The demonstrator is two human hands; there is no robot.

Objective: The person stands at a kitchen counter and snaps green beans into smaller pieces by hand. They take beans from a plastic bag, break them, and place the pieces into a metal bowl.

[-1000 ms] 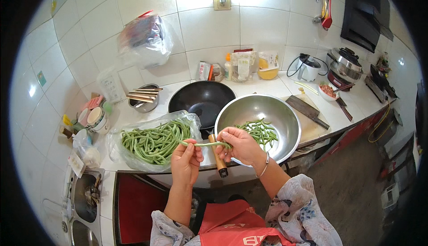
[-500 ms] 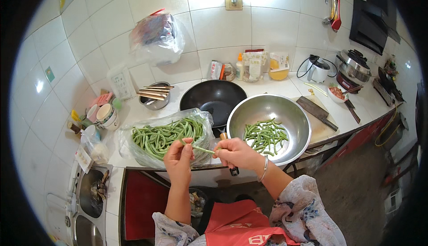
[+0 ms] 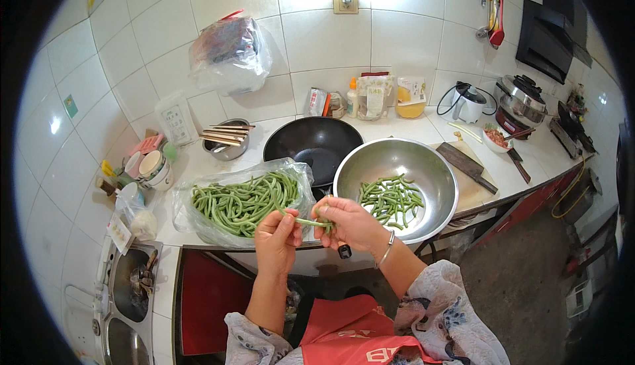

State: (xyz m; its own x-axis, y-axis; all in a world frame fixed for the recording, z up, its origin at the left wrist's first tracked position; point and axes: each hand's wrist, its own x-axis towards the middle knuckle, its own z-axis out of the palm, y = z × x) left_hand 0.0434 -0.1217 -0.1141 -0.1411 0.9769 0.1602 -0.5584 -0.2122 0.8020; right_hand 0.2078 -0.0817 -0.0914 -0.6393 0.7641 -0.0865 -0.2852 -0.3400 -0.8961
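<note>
Pinching a bean (image 3: 306, 222) near one end, the fingers (image 3: 286, 228) of the left hand (image 3: 277, 238) are closed on it, thumb against forefinger; the right hand (image 3: 350, 223) grips its other end, its fingers curled, with more green showing under them. The bean spans the short gap between the hands, held above the front edge of the worktop (image 3: 197, 163). Just beyond the left hand lies a clear bag (image 3: 182, 213), open and heaped with long beans (image 3: 228, 206). Beyond the right hand stands a steel bowl (image 3: 436, 186) with short bean pieces (image 3: 391, 201) in it. Behind, between bag and bowl, sits a black wok (image 3: 297, 141). A cleaver (image 3: 463, 162) lies on a board (image 3: 466, 193) right of the bowl; farther left, chopsticks (image 3: 226, 135) rest across a pot (image 3: 229, 152).
</note>
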